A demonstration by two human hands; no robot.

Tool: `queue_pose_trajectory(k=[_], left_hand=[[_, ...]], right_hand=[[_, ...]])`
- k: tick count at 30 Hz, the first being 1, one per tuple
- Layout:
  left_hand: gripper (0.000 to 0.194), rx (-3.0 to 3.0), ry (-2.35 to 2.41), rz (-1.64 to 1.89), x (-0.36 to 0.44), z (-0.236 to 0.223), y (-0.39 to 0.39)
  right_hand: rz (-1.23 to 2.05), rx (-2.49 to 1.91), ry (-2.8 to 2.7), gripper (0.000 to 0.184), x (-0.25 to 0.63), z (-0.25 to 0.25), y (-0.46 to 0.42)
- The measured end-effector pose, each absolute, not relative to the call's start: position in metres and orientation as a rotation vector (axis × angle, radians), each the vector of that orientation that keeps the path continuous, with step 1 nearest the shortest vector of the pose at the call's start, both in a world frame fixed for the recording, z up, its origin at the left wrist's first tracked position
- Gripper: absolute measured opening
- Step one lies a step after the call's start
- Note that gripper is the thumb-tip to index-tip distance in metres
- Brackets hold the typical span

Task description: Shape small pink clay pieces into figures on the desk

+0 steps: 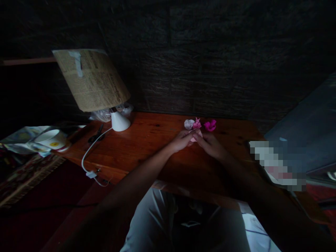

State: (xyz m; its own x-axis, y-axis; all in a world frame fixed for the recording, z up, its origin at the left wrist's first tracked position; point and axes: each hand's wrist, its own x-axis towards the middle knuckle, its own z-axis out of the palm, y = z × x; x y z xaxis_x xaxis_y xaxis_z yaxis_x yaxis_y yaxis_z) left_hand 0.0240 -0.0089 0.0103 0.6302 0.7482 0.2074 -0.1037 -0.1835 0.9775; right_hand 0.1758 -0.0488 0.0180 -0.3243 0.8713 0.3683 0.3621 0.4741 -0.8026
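Observation:
Over the wooden table, my left hand and my right hand meet, with fingers closed around a pale pink piece. Its kind does not show; much of it lies hidden behind the fingers. Just beyond the hands are a whitish-lilac rounded shape and a pink ruffled shape, side by side. A bright magenta flower-like shape lies apart from them, to the right.
A lamp with a newsprint shade stands at the left of the table, its white cord hanging over the front edge. Dark scissors lie beside it. A white bowl stands farther left. A blurred-out flat object sits at right.

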Motion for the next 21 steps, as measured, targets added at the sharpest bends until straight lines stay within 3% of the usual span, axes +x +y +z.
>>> queue_pose_trajectory(k=[10,16,21], left_hand=[[0.078,1.778,0.792,0.728,0.0239,0.0111,-0.0129],[0.076,1.744,0.739,0.754,0.0258,0.0099,-0.0166],[0.068,1.594,0.76,0.788,0.0292,0.0066,-0.015]], right_hand=[[0.667,-1.091,-1.865,0.051,0.1818,0.0121,-0.0421],[0.69,-1.126,-1.814,0.043,0.1782,0.0104,-0.0426],[0.677,-1.137,-1.761,0.048,0.1741,0.0122,-0.0455]])
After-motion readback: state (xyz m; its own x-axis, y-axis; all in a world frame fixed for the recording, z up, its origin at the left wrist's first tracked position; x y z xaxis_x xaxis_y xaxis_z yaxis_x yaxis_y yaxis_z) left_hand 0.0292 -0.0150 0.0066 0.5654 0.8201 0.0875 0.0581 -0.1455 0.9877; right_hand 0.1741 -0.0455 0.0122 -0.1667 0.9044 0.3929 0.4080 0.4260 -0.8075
